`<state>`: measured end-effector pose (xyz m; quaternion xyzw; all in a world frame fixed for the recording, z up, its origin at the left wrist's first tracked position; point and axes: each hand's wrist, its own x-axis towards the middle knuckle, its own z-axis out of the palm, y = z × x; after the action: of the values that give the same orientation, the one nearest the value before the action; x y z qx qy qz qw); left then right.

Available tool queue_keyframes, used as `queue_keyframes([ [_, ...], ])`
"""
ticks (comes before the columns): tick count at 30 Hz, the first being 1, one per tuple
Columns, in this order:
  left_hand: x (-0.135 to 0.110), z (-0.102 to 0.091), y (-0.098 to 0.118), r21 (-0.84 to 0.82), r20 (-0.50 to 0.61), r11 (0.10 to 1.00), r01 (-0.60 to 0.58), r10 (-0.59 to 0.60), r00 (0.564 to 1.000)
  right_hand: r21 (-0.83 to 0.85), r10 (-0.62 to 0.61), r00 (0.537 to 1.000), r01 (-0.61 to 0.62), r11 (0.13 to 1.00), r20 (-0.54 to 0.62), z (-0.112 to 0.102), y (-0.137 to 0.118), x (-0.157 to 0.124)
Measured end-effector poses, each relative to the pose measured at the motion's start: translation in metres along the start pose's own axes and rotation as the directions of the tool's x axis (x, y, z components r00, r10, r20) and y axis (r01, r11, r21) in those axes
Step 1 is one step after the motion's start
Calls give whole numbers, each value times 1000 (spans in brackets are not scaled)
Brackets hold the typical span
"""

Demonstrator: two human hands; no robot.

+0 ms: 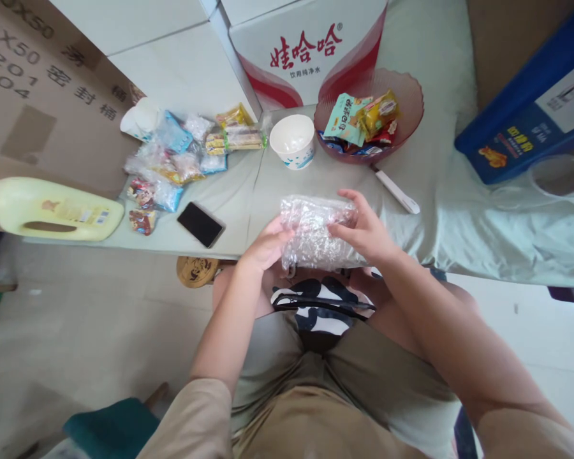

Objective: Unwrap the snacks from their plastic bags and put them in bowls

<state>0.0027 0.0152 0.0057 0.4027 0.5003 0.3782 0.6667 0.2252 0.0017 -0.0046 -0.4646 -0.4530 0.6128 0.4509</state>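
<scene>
A clear, shiny bundle of bubble wrap (313, 239) is held at the table's front edge, above my lap. My left hand (268, 243) grips its left side, with the thumb lying over the top. On the right, my right hand (363, 228) holds the other side, its index finger raised and the other fingers pressing on the wrap. Whatever may lie inside the wrap cannot be made out. Behind it stands a white paper bowl (293, 141). A white-handled utensil (396, 189) lies right of my right hand, partly under a pink bowl (415, 118) of packaged snacks.
A dark phone (201, 224) lies left of my hands, near a pile of wrapped snacks (182, 153). Farther left, a pale yellow jug (52, 209) rests on its side. A blue box (521, 108) and a clear plastic container (562, 178) are at right; a white-red carton (310, 57) stands behind.
</scene>
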Motion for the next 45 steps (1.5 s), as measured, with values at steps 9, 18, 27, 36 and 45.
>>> queue_keyframes([
  [9, 2, 8, -11, 26, -60, 999, 34, -32, 998, 197, 231, 969, -245, 949, 89, 6, 10, 2],
  [18, -7, -7, 0, -109, -39, 993, 42, -46, 998, 297, 59, 991, -93, 950, 120, 12, -4, -1],
  [27, 8, -13, 0, 261, -345, 944, -201, 285, 894, -406, -153, 975, 76, 911, -162, 0, 2, 4],
  [36, 20, 29, -1, 462, -33, 805, -373, 436, 899, -368, -272, 933, 173, 913, -234, 5, 1, 7],
  [45, 24, 56, -11, 149, 108, 937, -317, 304, 947, 112, -186, 982, 189, 976, -32, 13, 1, 6],
])
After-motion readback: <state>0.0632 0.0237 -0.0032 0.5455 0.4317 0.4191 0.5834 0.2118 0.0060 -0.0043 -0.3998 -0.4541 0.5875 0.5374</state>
